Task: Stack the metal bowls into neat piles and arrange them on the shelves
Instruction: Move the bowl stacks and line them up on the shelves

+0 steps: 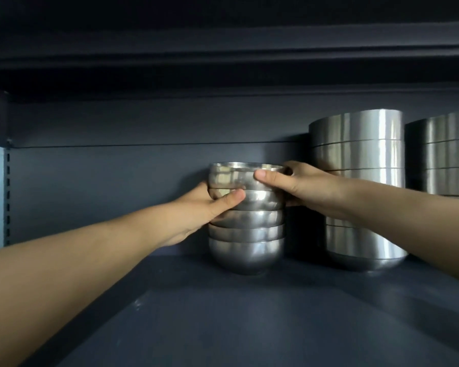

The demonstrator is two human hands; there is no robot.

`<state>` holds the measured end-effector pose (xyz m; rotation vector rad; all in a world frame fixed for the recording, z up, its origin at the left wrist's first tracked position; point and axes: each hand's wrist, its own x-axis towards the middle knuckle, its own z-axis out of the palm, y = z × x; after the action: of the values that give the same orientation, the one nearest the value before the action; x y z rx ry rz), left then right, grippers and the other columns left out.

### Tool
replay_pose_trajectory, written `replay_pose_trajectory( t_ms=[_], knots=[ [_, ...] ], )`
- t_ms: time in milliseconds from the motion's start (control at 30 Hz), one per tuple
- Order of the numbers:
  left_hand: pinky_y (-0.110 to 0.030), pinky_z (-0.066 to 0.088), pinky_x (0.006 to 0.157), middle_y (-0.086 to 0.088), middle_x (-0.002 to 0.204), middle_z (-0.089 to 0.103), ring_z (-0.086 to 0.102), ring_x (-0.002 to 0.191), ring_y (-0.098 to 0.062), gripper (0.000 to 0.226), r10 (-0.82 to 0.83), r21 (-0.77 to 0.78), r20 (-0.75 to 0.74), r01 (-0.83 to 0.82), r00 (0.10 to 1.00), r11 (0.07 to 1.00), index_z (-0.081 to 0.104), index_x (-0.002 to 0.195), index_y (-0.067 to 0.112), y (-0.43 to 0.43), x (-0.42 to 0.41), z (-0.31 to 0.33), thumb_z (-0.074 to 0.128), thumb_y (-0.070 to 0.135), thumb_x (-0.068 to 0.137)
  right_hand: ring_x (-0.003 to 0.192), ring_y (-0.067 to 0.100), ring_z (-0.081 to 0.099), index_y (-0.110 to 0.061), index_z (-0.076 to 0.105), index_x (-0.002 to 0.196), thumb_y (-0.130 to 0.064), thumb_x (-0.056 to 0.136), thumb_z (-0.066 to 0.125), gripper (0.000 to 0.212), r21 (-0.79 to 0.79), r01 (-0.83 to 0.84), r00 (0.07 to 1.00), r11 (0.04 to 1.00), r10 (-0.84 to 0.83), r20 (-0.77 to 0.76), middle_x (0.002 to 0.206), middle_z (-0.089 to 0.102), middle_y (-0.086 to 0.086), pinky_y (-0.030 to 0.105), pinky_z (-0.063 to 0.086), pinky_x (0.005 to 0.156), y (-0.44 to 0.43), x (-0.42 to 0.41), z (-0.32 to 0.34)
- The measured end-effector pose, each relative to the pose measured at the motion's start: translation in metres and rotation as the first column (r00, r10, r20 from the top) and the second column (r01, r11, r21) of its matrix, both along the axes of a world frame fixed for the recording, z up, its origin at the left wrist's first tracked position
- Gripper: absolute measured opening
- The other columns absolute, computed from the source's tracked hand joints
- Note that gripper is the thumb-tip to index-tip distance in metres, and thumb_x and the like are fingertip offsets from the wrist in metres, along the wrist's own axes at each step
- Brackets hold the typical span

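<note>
Stack (pixel 247 223) of about five small metal bowls, nested upright, apparently standing on the shelf (pixel 223 313) near its back panel (pixel 104 186). The left hand (pixel 212 207) grasps the stack's left side, thumb across the second bowl. The right hand (pixel 300 186) grasps the right side, thumb on the top bowl's wall, fingers hidden behind. Each bowl holds the one above it. The top bowl is seen nearly edge-on, so whether anything lies inside cannot be told. Just beside, to the right, stands a large pile (pixel 361 160) of wider bowls, and beyond it a second pile (pixel 445 157), cut by the frame edge.

Likely risks:
- The hands grip only the upper bowls, so a lift or push could part the stack or tilt the lower bowls.
- Polished steel may slip in the fingers.
- A sideways slide could knock the stack against the large pile and disturb it.
</note>
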<state>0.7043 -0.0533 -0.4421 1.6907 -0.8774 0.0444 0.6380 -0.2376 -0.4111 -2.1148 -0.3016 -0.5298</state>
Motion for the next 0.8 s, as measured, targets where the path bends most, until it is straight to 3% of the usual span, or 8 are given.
replay_pose_trajectory(
  t_ms=[67, 167, 233, 367, 500, 633, 700, 800],
  knots=[
    [-0.03, 0.045, 0.095, 0.006, 0.102, 0.068, 0.062, 0.1, -0.007, 0.056, -0.009, 0.03, 0.033, 0.008, 0.999, 1.0, 0.055, 0.111, 0.021, 0.0, -0.001, 0.0, 0.073, 0.048, 0.066, 0.103, 0.012, 0.064, -0.016, 0.063, 0.099, -0.07, 0.046, 0.068, 0.076, 0.004, -0.013, 1.0, 1.0, 0.013, 0.024, 0.103, 0.07, -0.001, 0.033, 0.05, 0.095, 0.001, -0.001, 0.0],
    [-0.014, 0.044, 0.069, 0.022, 0.061, 0.063, 0.057, 0.061, 0.01, 0.034, -0.038, 0.06, 0.041, 0.036, 0.998, 0.998, 0.054, 0.106, 0.019, 0.001, -0.003, -0.001, 0.058, 0.033, 0.075, 0.099, 0.009, 0.064, -0.02, 0.063, 0.09, -0.063, 0.053, 0.065, 0.056, 0.006, -0.02, 0.999, 1.0, 0.02, 0.029, 0.093, 0.07, -0.008, 0.028, 0.049, 0.088, 0.003, -0.004, -0.002],
    [-0.007, 0.043, 0.061, 0.022, 0.056, 0.062, 0.056, 0.054, 0.011, 0.014, -0.056, 0.076, 0.031, 0.053, 0.998, 0.996, 0.057, 0.1, 0.021, 0.001, -0.005, 0.0, 0.052, 0.022, 0.087, 0.097, 0.006, 0.064, -0.023, 0.061, 0.091, -0.062, 0.054, 0.065, 0.054, 0.001, -0.041, 0.999, 0.999, 0.041, 0.032, 0.09, 0.069, -0.012, 0.027, 0.049, 0.086, 0.003, -0.004, -0.005],
    [-0.005, 0.044, 0.057, 0.02, 0.055, 0.063, 0.057, 0.053, 0.011, 0.011, -0.074, 0.08, 0.043, 0.07, 0.996, 0.994, 0.057, 0.097, 0.021, 0.001, -0.01, -0.001, 0.049, 0.015, 0.091, 0.096, -0.002, 0.06, -0.029, 0.056, 0.107, -0.059, 0.055, 0.067, 0.061, 0.008, -0.069, 0.997, 0.998, 0.068, 0.027, 0.096, 0.065, -0.019, 0.02, 0.044, 0.075, 0.001, -0.002, -0.008],
    [-0.01, 0.047, 0.069, 0.02, 0.065, 0.066, 0.059, 0.063, 0.009, 0.035, -0.078, 0.059, 0.019, 0.077, 0.997, 0.995, 0.054, 0.114, 0.018, 0.002, -0.013, -0.003, 0.059, 0.027, 0.08, 0.107, 0.003, 0.062, -0.021, 0.05, 0.128, -0.067, 0.054, 0.078, 0.092, -0.023, -0.075, 0.997, 0.997, 0.076, 0.018, 0.11, 0.068, -0.013, 0.027, 0.047, 0.094, -0.003, 0.004, -0.009],
    [-0.034, 0.043, 0.103, 0.008, 0.107, 0.066, 0.062, 0.101, -0.01, 0.085, -0.007, -0.019, -0.043, 0.007, 0.999, 1.0, 0.046, 0.127, 0.019, 0.002, -0.014, -0.005, 0.064, 0.052, 0.052, 0.093, -0.003, 0.063, -0.029, 0.058, 0.102, -0.055, 0.065, 0.068, 0.046, -0.004, -0.08, 0.997, 0.997, 0.08, -0.011, 0.088, 0.071, -0.021, 0.022, 0.047, 0.088, -0.002, -0.001, -0.007],
    [-0.038, 0.045, 0.102, 0.003, 0.115, 0.066, 0.064, 0.105, -0.016, 0.095, 0.006, -0.063, -0.077, -0.011, 0.997, 0.998, 0.043, 0.129, 0.023, 0.001, -0.015, -0.001, 0.063, 0.063, 0.045, 0.11, 0.009, 0.06, -0.024, 0.051, 0.121, -0.062, 0.051, 0.068, 0.081, 0.019, -0.067, 0.997, 0.998, 0.068, -0.028, 0.112, 0.067, -0.01, 0.037, 0.045, 0.101, -0.003, -0.004, -0.003],
    [-0.039, 0.05, 0.095, 0.005, 0.108, 0.069, 0.067, 0.101, -0.014, 0.099, 0.082, -0.088, -0.069, -0.088, 0.994, 0.992, 0.047, 0.124, 0.026, -0.002, -0.017, 0.005, 0.062, 0.069, 0.036, 0.118, 0.014, 0.055, -0.023, 0.022, 0.147, -0.062, 0.045, 0.07, 0.119, 0.048, -0.042, 0.997, 0.998, 0.045, -0.069, 0.129, 0.056, -0.006, 0.036, 0.049, 0.093, -0.004, -0.005, 0.003]
  ],
)
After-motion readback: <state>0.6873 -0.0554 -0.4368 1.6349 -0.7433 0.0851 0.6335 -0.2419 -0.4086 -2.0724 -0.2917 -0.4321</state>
